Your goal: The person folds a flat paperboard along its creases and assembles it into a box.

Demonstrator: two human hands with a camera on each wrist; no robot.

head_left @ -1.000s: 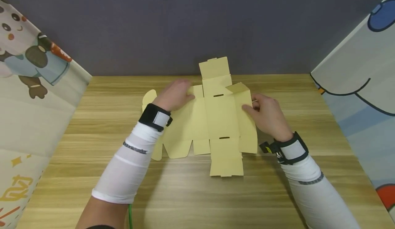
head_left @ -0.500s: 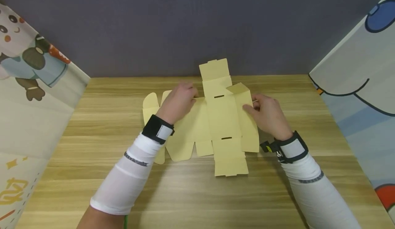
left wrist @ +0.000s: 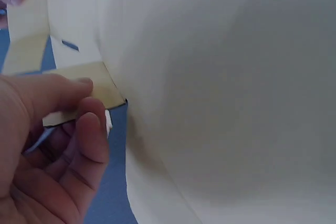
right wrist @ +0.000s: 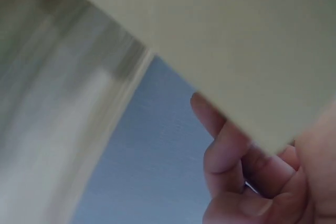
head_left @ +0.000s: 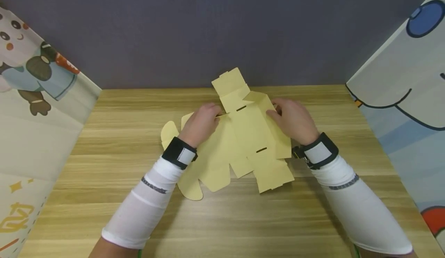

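Note:
An unfolded yellow cardboard box (head_left: 248, 128) with creased flaps and two narrow dark slots lies tilted between my hands. My left hand (head_left: 202, 123) is at its far edge, left of the slotted panel. In the left wrist view, thumb and fingers of the left hand (left wrist: 68, 114) pinch a small side flap (left wrist: 107, 85), folded up from the large panel. My right hand (head_left: 293, 119) grips the right side panel (head_left: 272, 123) with the thumb on top and the fingers behind. From the right wrist, the curled fingers (right wrist: 226, 156) show under the cardboard edge.
The cardboard lies on a wood-grain table (head_left: 222, 227). A dark grey wall (head_left: 222, 34) rises at the table's far edge. Printed cartoon panels stand at left (head_left: 38, 126) and right (head_left: 393, 107).
The cardboard has turned anticlockwise, its top flap swinging left and its bottom flap right. My left hand took up the small side flap; my right hand moved slightly left and away from me.

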